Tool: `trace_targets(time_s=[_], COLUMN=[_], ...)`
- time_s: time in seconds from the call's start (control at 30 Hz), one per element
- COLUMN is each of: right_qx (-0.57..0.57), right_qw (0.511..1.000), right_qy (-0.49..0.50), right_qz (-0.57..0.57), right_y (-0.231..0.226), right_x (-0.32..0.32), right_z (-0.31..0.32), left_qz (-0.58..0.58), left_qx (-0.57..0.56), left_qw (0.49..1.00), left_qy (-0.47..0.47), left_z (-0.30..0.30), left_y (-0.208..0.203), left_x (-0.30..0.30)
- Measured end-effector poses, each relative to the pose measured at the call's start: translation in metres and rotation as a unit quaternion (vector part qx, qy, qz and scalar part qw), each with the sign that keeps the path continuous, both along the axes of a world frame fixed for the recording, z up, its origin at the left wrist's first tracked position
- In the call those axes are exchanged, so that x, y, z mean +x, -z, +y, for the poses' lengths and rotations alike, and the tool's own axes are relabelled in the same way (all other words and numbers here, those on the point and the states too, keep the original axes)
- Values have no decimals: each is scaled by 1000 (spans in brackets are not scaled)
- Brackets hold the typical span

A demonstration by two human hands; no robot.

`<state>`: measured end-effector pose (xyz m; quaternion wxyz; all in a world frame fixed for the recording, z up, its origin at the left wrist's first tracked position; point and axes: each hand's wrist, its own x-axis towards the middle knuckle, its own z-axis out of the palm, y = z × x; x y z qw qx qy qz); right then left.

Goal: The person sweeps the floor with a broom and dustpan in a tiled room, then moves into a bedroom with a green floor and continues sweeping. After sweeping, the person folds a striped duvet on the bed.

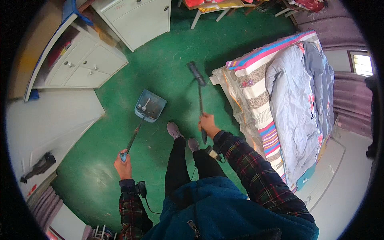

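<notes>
While you stand on the green floor [160,72] with both shoes showing below you, you have two tools in hand, one for each. Your left hand [123,164] is closed around the end of the long handle of one blue dustpan [150,106], whose pan rests on the floor ahead and to your left, with a single white spoon-shaped piece [145,105] lying inside it. Your right hand [207,124] is wrapped tight around the shaft of one broom [199,80], its flat dark head set down on the floor farther out, just short of the bed. One bed [280,108] fills the right side, striped in pink, blue and white with a pale grey quilt [300,100] heaped on it. Two white cabinets stand along the far left: a drawer unit [86,62] and a cupboard [138,20] beside it. The floor is painted green, scuffed and dull in patches near your left foot.
</notes>
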<state>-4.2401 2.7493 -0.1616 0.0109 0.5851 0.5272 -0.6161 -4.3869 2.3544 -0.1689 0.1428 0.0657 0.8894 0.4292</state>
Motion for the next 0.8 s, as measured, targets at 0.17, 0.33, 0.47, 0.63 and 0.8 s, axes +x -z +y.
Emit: trace_targets(time_s=[0.17, 0.33, 0.47, 0.63, 0.8], right_qx=[-68, -65, 50, 38, -12], right_qw=[997, 994, 995, 990, 1000], right_qy=[18, 42, 82, 124, 4], right_qz=[21, 78, 39, 57, 2], right_y=[-21, -39, -24, -4, -15], right_x=[-14, -41, -79, -104, -96], right_z=[-43, -9, 59, 107, 70], left_qz=[-89, -33, -21, -89, -145], left_qx=[-21, -46, -33, -42, -31], left_qw=[996, 996, 997, 995, 988], left_qy=[15, 63, 65, 22, -35], left_z=[22, 43, 53, 57, 57], left_y=[2, -1, 6, 12, 16], left_x=[-52, -88, -104, -115, -125])
